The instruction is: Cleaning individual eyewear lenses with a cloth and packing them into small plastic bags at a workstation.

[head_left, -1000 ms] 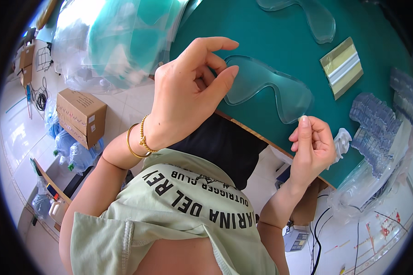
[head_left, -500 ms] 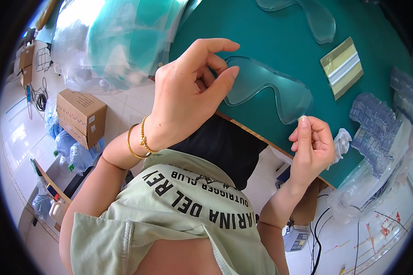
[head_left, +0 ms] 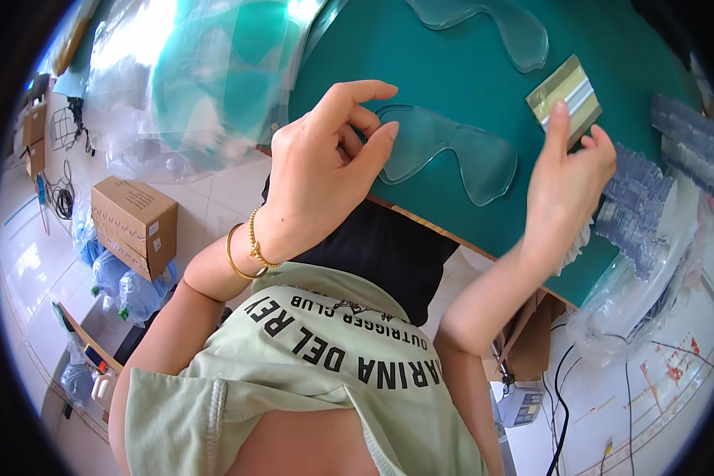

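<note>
A clear goggle-shaped plastic lens (head_left: 452,147) is over the green tabletop near its front edge. My left hand (head_left: 333,139) has the lens's left end between thumb and a curled finger, with the index finger stretched out above. The thumb partly hides that end. To the right, my right hand (head_left: 570,178) is off the lens, its fingers apart and its thumb over the lower edge of a small olive-yellow pad (head_left: 562,89) with a white stripe. Nothing shows in the right hand. Whether its thumb touches the pad, I cannot tell.
Another clear lens (head_left: 523,36) lies at the back of the green table (head_left: 420,55). Stacked clear lenses (head_left: 635,202) stand at the right by plastic wrapping (head_left: 627,309). Large plastic bags (head_left: 190,79) are at the far left. A cardboard box (head_left: 135,226) sits on the floor.
My right hand has let go of the lens's right corner and moved right and away from me, to the pad. My left hand keeps its place at the lens's left end.
</note>
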`<state>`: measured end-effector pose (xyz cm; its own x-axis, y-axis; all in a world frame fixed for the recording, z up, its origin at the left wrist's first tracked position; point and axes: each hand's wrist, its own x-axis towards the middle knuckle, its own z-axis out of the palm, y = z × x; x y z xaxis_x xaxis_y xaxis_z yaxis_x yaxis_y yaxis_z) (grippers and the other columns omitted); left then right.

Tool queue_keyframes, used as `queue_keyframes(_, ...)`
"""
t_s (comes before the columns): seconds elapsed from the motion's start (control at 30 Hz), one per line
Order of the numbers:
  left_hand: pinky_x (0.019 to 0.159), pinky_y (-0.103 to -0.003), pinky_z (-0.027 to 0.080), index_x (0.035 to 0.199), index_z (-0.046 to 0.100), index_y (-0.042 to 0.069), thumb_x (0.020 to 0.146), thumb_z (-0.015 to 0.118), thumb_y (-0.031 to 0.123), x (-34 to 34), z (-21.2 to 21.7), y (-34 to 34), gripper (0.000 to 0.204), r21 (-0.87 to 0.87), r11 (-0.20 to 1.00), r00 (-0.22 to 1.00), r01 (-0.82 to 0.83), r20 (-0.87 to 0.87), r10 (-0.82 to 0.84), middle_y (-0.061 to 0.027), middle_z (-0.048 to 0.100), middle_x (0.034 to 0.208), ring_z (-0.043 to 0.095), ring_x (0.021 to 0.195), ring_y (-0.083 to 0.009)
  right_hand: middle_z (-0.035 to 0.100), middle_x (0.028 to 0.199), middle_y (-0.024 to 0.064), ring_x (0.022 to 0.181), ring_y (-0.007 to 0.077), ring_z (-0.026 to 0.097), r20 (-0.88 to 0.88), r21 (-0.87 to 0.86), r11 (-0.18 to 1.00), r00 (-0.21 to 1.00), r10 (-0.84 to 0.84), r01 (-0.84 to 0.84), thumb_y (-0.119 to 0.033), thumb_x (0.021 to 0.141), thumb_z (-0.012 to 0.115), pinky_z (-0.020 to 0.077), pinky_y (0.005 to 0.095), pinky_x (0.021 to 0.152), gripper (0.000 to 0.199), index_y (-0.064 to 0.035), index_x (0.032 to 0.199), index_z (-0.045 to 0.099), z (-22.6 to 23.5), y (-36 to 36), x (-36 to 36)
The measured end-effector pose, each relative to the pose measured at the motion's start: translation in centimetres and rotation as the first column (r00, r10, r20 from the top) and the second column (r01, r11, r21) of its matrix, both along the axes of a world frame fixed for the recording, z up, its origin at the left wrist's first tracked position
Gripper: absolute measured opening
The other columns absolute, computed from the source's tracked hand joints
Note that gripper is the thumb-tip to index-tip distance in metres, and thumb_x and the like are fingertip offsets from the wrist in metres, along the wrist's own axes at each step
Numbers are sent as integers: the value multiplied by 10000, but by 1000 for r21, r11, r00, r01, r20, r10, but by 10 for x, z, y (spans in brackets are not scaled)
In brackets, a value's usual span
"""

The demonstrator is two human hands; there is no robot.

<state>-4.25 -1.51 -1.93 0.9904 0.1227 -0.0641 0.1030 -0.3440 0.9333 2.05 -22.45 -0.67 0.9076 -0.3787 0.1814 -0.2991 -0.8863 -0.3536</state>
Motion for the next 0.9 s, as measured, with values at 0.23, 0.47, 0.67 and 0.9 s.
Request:
queue_keyframes(0.23, 509, -159, 398, 1189, 635, 0, 882, 690, -48, 0, -4, 2, 316, 13, 999, 998, 32, 49, -33, 6, 643, 781, 506, 579, 3, 640, 1219, 224, 1105, 254, 622, -30, 388, 921, 999, 37, -23, -322, 868, 787, 454, 379, 1001, 660, 98, 1302, 519, 6, -1, -7)
queue_keyframes(0.47, 521, -160, 399, 1187, 635, -4, 882, 689, -45, -1, -4, 5, 312, 24, 999, 996, 34, 76, -36, 7, 637, 775, 491, 573, 2, 666, 1128, 109, 1002, 154, 620, 126, 587, 792, 986, 111, -165, -138, 973, 664, 481, 292, 912, 330, 61, 1217, 566, 23, -9, -52)
queue_keyframes(0.67, 479, -200, 421, 1124, 666, 56, 837, 726, 2, 1, -5, 1, 298, -35, 999, 999, -42, 30, 43, 9, 653, 722, 546, 511, -41, 705, 924, 223, 826, 414, 702, -24, 366, 898, 962, 274, -246, -199, 933, 662, 544, 451, 732, 364, 14, 1191, 518, 18, 23, -63)
queue_keyframes(0.9, 488, -195, 422, 1132, 663, 55, 847, 720, 12, 3, -4, 0, 294, -29, 999, 999, -39, 1, 39, 10, 659, 728, 533, 517, -30, 699, 1054, 190, 967, 274, 691, -189, 212, 977, 981, 42, -1, -166, 918, 700, 520, 367, 875, 375, 28, 1215, 579, 35, 3, -70)
